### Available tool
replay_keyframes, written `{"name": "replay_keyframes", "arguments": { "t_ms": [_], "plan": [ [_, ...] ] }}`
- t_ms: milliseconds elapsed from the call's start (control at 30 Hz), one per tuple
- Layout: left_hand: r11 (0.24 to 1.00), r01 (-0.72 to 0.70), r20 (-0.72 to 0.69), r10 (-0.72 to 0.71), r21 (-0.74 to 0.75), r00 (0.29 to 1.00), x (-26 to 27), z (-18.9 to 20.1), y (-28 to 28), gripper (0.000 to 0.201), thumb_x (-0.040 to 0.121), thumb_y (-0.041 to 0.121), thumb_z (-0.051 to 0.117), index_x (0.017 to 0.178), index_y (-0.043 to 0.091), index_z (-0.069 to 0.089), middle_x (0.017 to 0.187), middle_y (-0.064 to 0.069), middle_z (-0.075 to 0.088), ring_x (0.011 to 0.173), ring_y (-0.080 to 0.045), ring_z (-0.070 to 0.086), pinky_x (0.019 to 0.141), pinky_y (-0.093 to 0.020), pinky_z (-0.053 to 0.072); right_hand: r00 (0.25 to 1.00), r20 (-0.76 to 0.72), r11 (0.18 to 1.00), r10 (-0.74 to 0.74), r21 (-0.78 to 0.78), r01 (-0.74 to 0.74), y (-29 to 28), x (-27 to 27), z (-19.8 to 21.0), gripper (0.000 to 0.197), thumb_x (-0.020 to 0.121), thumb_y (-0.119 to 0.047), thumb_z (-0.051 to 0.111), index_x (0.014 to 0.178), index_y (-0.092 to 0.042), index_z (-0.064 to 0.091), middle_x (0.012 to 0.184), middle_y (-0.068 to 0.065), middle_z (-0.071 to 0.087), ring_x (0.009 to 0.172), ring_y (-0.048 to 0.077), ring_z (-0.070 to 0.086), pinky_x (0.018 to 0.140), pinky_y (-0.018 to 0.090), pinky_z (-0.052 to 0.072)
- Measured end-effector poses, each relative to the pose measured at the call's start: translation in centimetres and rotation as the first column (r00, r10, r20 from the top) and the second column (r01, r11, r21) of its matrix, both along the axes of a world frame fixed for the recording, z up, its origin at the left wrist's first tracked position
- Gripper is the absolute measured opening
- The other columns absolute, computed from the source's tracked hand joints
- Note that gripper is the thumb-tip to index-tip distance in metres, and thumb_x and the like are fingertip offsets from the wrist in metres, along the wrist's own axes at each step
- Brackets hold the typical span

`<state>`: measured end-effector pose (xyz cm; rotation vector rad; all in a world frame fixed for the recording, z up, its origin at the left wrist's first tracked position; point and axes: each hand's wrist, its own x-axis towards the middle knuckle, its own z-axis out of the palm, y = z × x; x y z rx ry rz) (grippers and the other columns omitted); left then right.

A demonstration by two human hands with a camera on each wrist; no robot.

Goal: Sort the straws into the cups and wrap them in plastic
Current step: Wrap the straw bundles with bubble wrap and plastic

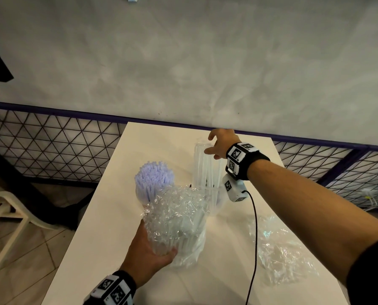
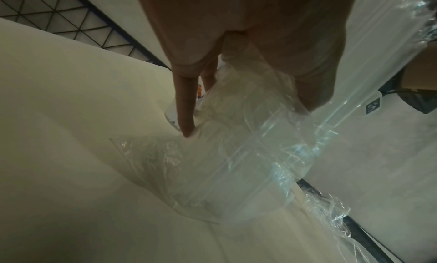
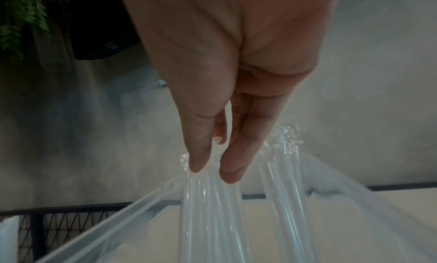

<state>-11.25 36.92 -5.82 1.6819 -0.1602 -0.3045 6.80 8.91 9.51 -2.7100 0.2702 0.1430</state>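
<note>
A: Now your left hand [image 1: 148,252] grips the wrapped cup [image 1: 174,227] at 6 o'clock on the table [image 1: 109,227], fingers curled round its plastic side. Your right hand [image 1: 219,143] is above the clear straws [image 1: 203,170] at 12 o'clock, fingers relaxed and apart, the tips touching the straw tops.

B: So what can go wrong?

A: I think the clear straws are the risk. They stand tall and loose in their cup, and some lean outward. If you push their tops sideways, the cup may tip or the straws may spill onto the table.

B: And the blue ones?

A: The blue straws [image 1: 154,181] stand at 10 o'clock, just beside the wrapped cup and not covered. If you slide the wrapped cup away from you, it can knock them.

B: What about the plastic?

A: A loose sheet [image 1: 280,249] lies at 4 o'clock under your right forearm. The cable [image 1: 255,227] hangs over it, so it can drag the sheet off the edge.
</note>
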Motion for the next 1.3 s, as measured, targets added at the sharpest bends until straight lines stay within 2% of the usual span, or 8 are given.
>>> {"name": "replay_keyframes", "arguments": {
  "t_ms": [167,367,467,667,800,967,1100,1300],
  "plan": [
    [0.999,-0.007,0.037,0.006,0.034,0.999,0.0,-0.1,0.1,0.088,0.056,0.019,0.093,0.129,0.031,0.046,0.118,0.014,0.068,0.110,-0.004,0.066,0.091,-0.013,0.050,0.995,0.089,0.996,0.038,-0.085,-0.030,-0.2,-0.9,2.0,0.042,0.083,-0.030,0.076,0.118,-0.014,0.060,0.114,0.010,0.061,0.091,0.031,0.068,0.088,0.043,0.056],
    [0.994,-0.008,0.092,-0.002,0.105,0.996,0.1,0.2,0.0,0.090,0.051,0.044,0.089,0.130,0.029,0.048,0.117,0.019,0.065,0.110,0.005,0.061,0.088,-0.004,0.044,0.895,0.001,0.894,0.447,0.043,-0.447,2.4,-7.7,5.5,0.036,0.082,-0.003,0.061,0.109,-0.025,0.069,0.094,-0.008,0.068,0.064,-0.001,0.061,0.068,0.012,0.048],
    [0.988,0.002,0.129,-0.022,0.152,0.991,0.2,0.1,0.2,0.093,0.053,0.049,0.087,0.134,0.026,0.048,0.122,0.018,0.062,0.114,0.007,0.057,0.090,0.001,0.038,0.820,-0.165,0.836,0.549,0.104,-0.539,3.0,-11.9,4.5,0.057,0.077,-0.012,0.074,0.129,-0.030,0.056,0.113,-0.014,0.062,0.075,0.002,0.065,0.074,0.018,0.052],
    [0.989,-0.006,0.111,-0.011,0.150,0.994,0.3,-0.3,0.2,0.094,0.053,0.041,0.089,0.135,0.026,0.046,0.124,0.015,0.063,0.116,0.001,0.059,0.100,-0.016,0.042,0.923,0.044,0.860,0.383,0.349,-0.373,3.3,-15.5,-1.8,0.055,0.072,-0.026,0.085,0.119,-0.028,0.056,0.113,-0.010,0.062,0.067,0.010,0.064,0.064,0.018,0.050],
    [0.986,-0.004,0.109,-0.014,0.165,0.994,0.4,-0.4,0.3,0.092,0.053,0.040,0.088,0.133,0.023,0.048,0.121,0.014,0.065,0.114,0.001,0.060,0.101,-0.015,0.044,0.985,0.103,0.745,0.140,0.644,-0.174,3.9,-16.9,-5.8,0.051,0.068,-0.018,0.089,0.106,-0.034,0.059,0.105,-0.016,0.059,0.062,0.008,0.056,0.066,0.019,0.048],
    [0.984,0.005,0.117,-0.026,0.178,0.993,0.3,-0.2,0.3,0.091,0.055,0.041,0.086,0.135,0.025,0.046,0.121,0.017,0.064,0.114,0.005,0.058,0.099,-0.014,0.042,0.975,0.147,0.850,0.164,0.481,-0.215,5.1,-17.6,-7.9,0.042,0.077,-0.016,0.078,0.116,-0.017,0.062,0.093,-0.020,0.057,0.067,0.010,0.058,0.070,0.029,0.053],
    [0.985,0.000,0.112,-0.020,0.173,0.994,0.3,-0.1,0.2,0.093,0.054,0.044,0.086,0.136,0.026,0.046,0.121,0.018,0.063,0.113,0.009,0.057,0.096,-0.005,0.039,0.931,0.293,0.893,0.217,0.326,-0.311,5.0,-17.4,-5.7,0.027,0.079,-0.027,0.067,0.102,-0.012,0.064,0.086,0.001,0.065,0.072,0.014,0.057,0.072,0.027,0.049],
    [0.980,0.009,0.121,-0.034,0.201,0.992,0.5,-0.4,0.3,0.093,0.054,0.046,0.085,0.136,0.026,0.046,0.123,0.018,0.062,0.116,0.006,0.056,0.101,-0.011,0.040,0.947,0.298,0.846,0.119,0.469,-0.253,5.3,-17.5,-4.5,0.019,0.074,-0.014,0.077,0.088,-0.015,0.065,0.080,0.000,0.066,0.073,0.014,0.060,0.071,0.025,0.048]
  ]
}}
